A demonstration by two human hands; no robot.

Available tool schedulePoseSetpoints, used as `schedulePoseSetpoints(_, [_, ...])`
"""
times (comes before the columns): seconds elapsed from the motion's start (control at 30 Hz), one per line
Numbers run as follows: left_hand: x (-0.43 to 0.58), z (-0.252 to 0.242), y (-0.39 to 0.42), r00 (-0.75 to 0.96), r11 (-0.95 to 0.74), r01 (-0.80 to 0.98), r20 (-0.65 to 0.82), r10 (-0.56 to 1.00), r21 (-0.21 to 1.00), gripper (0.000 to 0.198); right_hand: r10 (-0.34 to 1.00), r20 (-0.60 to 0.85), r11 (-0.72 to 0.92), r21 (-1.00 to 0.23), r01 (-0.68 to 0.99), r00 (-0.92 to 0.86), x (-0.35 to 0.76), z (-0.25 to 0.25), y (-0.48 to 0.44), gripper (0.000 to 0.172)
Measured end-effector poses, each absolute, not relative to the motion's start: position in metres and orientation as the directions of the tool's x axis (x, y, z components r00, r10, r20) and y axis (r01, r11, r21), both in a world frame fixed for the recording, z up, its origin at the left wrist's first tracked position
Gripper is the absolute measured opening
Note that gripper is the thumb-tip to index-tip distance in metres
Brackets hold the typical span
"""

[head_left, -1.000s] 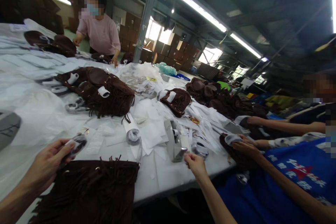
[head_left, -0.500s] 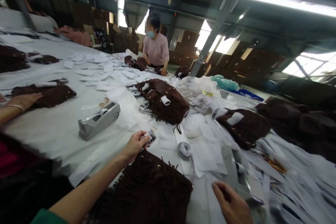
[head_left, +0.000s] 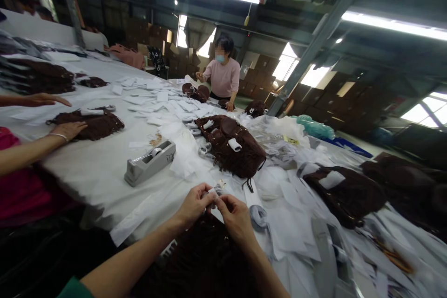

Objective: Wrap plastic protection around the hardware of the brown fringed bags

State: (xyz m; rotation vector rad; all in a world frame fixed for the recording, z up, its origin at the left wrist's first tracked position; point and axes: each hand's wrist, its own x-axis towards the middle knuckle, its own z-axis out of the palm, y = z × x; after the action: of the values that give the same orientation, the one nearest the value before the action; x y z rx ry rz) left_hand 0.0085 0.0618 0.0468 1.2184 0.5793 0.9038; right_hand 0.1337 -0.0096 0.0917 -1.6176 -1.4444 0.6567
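My left hand [head_left: 196, 205] and my right hand [head_left: 235, 218] meet over a dark brown fringed bag [head_left: 202, 260] close in front of me. Both are closed, fingertips pinching a small white wrapping [head_left: 212, 192] around a piece of the bag's strap or hardware; the fingers partly cover it. A bit of shiny metal shows just beyond the fingertips. To the right of my right hand lies a grey-and-white roll [head_left: 258, 217] on white sheets. Farther ahead rests another brown fringed bag [head_left: 240, 149] with white wraps on its straps.
A grey tape dispenser [head_left: 150, 163] stands to the left, another dispenser [head_left: 323, 251] to the right beside scissors [head_left: 394, 258]. More brown bags [head_left: 344, 193] lie right. A co-worker's hands [head_left: 70, 130] are at a bag on the left. Another person [head_left: 223, 77] stands across the table.
My right hand has come from the right-hand dispenser to my left hand, and both now pinch the wrapping. The view has turned left. The left co-worker's other hand has come into view.
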Motion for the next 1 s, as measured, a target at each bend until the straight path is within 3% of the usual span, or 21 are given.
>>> schedulePoseSetpoints(0.2, [0.005,0.046,0.063,0.528,0.065,-0.264,0.087,0.845,0.962,0.025,0.936,0.149,-0.100,-0.755,0.648,0.319,0.123,0.091,-0.002,0.036])
schedulePoseSetpoints(0.5, [0.000,0.045,0.066,0.544,0.076,-0.266,0.084,0.835,0.961,0.032,0.920,0.118,-0.168,-0.741,0.650,0.373,0.122,0.094,0.008,0.037])
schedulePoseSetpoints(0.8, [0.011,0.043,0.067,0.436,0.123,-0.304,0.024,0.899,0.945,0.036,0.923,0.040,-0.098,-0.937,0.335,0.383,0.121,0.089,0.007,0.040])
schedulePoseSetpoints(1.0, [0.015,0.045,0.064,0.459,0.115,-0.316,0.046,0.887,0.942,0.036,0.918,-0.006,-0.104,-0.968,0.226,0.397,0.123,0.091,0.000,0.038])
